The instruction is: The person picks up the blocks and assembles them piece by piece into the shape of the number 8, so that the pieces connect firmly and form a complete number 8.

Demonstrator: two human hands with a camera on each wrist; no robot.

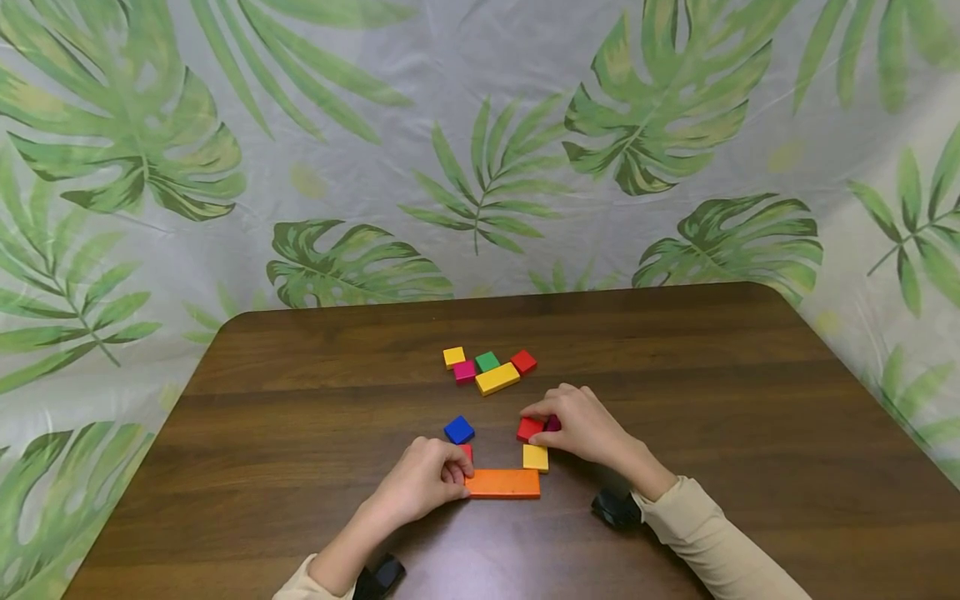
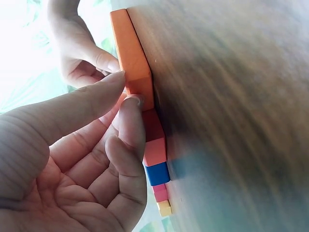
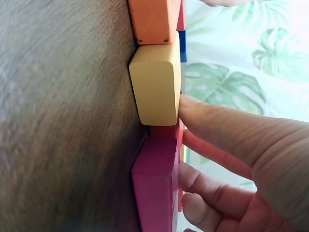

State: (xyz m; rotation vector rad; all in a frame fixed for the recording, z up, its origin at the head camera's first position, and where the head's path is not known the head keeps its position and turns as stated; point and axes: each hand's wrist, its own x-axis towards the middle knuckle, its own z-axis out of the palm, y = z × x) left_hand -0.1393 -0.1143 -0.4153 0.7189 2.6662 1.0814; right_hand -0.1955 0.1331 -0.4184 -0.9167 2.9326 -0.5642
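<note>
My left hand [image 1: 426, 483] is at the left end of a long orange block [image 1: 504, 484], its thumb and a fingertip pinching that end. Partly hidden by these fingers is a red block [image 1: 467, 452], and a blue block [image 1: 459, 430] sits just beyond it. My right hand [image 1: 581, 423] holds a second red block [image 1: 529, 429] between thumb and index finger, beyond a yellow block [image 1: 536, 457]. That yellow block touches the orange block's right end in the right wrist view. A purple block [image 3: 157, 186] lies by the right fingers, mostly covered in the head view.
Farther back on the brown wooden table [image 1: 337, 400] lies a group of blocks: yellow [image 1: 453, 357], magenta [image 1: 465, 372], green [image 1: 487, 361], long yellow [image 1: 497, 379] and red [image 1: 523, 362]. Behind the table hangs a leaf-patterned cloth [image 1: 495, 50].
</note>
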